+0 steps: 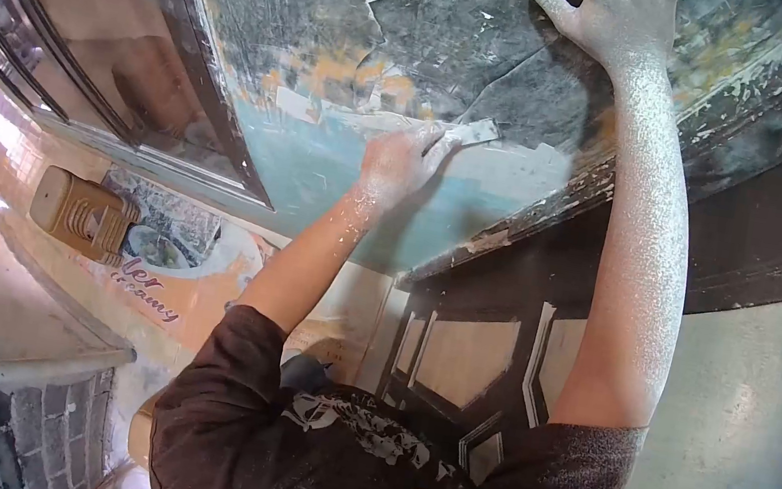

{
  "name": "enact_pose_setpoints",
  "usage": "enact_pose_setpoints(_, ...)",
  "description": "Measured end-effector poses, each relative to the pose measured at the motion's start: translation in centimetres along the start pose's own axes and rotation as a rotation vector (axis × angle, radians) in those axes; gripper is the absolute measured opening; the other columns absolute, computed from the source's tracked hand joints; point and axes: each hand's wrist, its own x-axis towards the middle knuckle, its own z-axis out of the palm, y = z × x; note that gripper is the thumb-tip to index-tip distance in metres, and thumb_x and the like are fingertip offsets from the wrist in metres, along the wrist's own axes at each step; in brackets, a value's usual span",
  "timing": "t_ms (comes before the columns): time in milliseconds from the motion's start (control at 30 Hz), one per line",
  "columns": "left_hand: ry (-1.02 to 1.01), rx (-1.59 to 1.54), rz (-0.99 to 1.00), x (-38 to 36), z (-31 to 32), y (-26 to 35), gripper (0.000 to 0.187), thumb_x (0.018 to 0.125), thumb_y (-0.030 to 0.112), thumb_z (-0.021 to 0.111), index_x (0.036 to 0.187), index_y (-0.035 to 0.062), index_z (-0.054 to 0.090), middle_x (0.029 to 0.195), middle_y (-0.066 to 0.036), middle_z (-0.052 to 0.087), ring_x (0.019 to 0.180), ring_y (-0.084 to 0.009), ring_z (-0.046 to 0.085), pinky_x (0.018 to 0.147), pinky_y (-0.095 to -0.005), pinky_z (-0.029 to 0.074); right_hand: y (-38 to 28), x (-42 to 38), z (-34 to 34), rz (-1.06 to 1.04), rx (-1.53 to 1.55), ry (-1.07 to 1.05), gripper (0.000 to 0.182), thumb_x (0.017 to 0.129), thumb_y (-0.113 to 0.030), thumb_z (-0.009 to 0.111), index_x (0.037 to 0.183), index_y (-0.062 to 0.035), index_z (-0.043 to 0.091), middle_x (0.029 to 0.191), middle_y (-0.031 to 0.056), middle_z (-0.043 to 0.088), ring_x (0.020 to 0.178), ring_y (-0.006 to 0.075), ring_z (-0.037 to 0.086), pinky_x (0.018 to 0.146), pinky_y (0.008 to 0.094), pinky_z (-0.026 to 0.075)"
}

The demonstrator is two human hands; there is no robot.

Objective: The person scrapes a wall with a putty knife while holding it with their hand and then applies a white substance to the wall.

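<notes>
My left hand (397, 162) is closed around a flat scraper (476, 134); its pale blade lies against the panel and its handle is hidden in my fingers. The blade is at the ragged line where the dark, peeling upper layer (442, 40) meets the pale blue area (312, 162) of the panel. Light flakes and loose scraps cling along that line. Higher up on the right, my right hand (617, 20) rests on the dark layer, thumb spread away, with its fingertips cut off by the frame. White dust coats that hand and forearm.
Dark panelled woodwork (470, 358) runs along the right, below a chipped frame edge (515, 228). A glazed frame (151, 57) stands at left. Stacked tan plastic stools (82, 214) are on the lower left, beside a printed poster (196, 266). A pale counter (7, 309) is nearer.
</notes>
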Motion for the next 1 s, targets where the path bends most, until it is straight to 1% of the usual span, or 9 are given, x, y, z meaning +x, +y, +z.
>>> enact_pose_setpoints(267,0.144,-0.423,-0.031,-2.1,-4.0,-2.1,0.030,0.099,0.030,0.065,0.110,0.0032,0.072,0.077,-0.011,0.066,0.065,-0.0199,0.062,0.065,-0.0350,0.050,-0.5,-0.1,-0.4,0.031,0.013,-0.047,0.056,0.080,-0.043,0.072,0.128,-0.0186,0.058,0.155,0.0057,0.045,0.149,0.0260,0.034,0.120,0.0521,0.021)
enact_pose_setpoints(333,0.005,-0.554,-0.191,-1.8,-6.0,-1.6,0.035,0.100,0.032,0.062,0.110,0.0005,0.072,0.097,-0.021,0.072,0.090,-0.0297,0.070,0.081,-0.0367,0.052,-0.5,0.2,-0.5,0.044,0.006,-0.057,0.055,0.082,-0.041,0.071,0.130,-0.0174,0.058,0.156,0.0065,0.043,0.150,0.0264,0.031,0.121,0.0525,0.020)
enact_pose_setpoints(500,0.163,-0.549,-0.023,-1.1,-9.4,-1.1,0.032,0.096,0.027,0.069,0.102,-0.0033,0.076,0.092,-0.011,0.072,0.090,-0.0154,0.063,0.084,-0.0303,0.047,-2.9,0.1,-2.0,0.177,0.105,-0.108,0.050,0.084,-0.034,0.068,0.127,-0.0101,0.059,0.154,0.0115,0.044,0.150,0.0293,0.030,0.120,0.0562,0.021)
enact_pose_setpoints(533,0.148,-0.552,-0.011,-0.9,-10.1,-0.8,0.032,0.096,0.027,0.069,0.102,-0.0033,0.076,0.092,-0.011,0.072,0.090,-0.0154,0.063,0.084,-0.0303,0.047,-4.1,-0.5,-2.3,0.247,0.105,-0.168,0.053,0.086,-0.039,0.066,0.133,-0.0144,0.059,0.156,0.0093,0.044,0.150,0.0292,0.031,0.121,0.0591,0.018)
enact_pose_setpoints(600,0.135,-0.620,-0.103,-0.4,-11.1,-0.1,0.032,0.096,0.028,0.070,0.105,-0.0018,0.076,0.090,-0.010,0.072,0.086,-0.0135,0.063,0.078,-0.0294,0.048,-7.8,-3.1,-4.0,0.384,0.136,-0.366,0.059,0.095,-0.045,0.062,0.147,-0.0198,0.046,0.144,0.0066,0.055,0.133,0.0325,0.049,0.112,0.0542,0.038)
enact_pose_setpoints(733,-0.014,-0.646,-0.109,0.5,-12.1,1.9,0.033,0.096,0.030,0.070,0.104,-0.0006,0.077,0.078,-0.006,0.070,0.067,-0.0106,0.061,0.065,-0.0274,0.048,-16.2,-9.7,-4.3,1.071,1.015,-0.309,0.064,0.093,-0.034,0.072,0.139,-0.0007,0.044,0.120,0.0191,0.064,0.109,0.0288,0.065,0.096,0.0421,0.051)
enact_pose_setpoints(800,-0.031,-0.650,0.006,1.4,-10.5,1.9,0.032,0.096,0.030,0.069,0.097,-0.0013,0.076,0.073,-0.005,0.069,0.065,-0.0109,0.062,0.064,-0.0290,0.049,-19.0,-11.2,-6.1,1.222,1.283,-0.344,0.076,0.091,-0.031,0.075,0.144,0.0022,0.030,0.114,0.0188,0.063,0.089,0.0232,0.067,0.084,0.0366,0.054)
enact_pose_setpoints(867,-0.176,-0.647,-0.026,0.4,-12.1,4.7,0.033,0.095,0.031,0.070,0.096,-0.0008,0.076,0.073,-0.009,0.070,0.065,-0.0114,0.063,0.064,-0.0293,0.049,-20.8,-13.1,-6.2,1.107,1.223,-0.307,0.075,0.094,-0.020,0.068,0.148,0.0005,0.020,0.122,0.0211,0.060,0.082,0.0244,0.068,0.082,0.0361,0.055)
enact_pose_setpoints(1000,0.088,-0.130,0.471,1.6,-11.1,3.8,0.026,0.090,0.031,0.071,0.099,0.0072,0.078,0.097,-0.010,0.072,0.084,-0.0225,0.071,0.073,-0.0346,0.054,-23.9,-14.9,-7.4,1.435,1.319,-0.266,0.062,0.096,-0.005,0.049,0.151,-0.0011,0.021,0.131,0.0225,0.056,0.089,0.0245,0.069,0.080,0.0371,0.056)
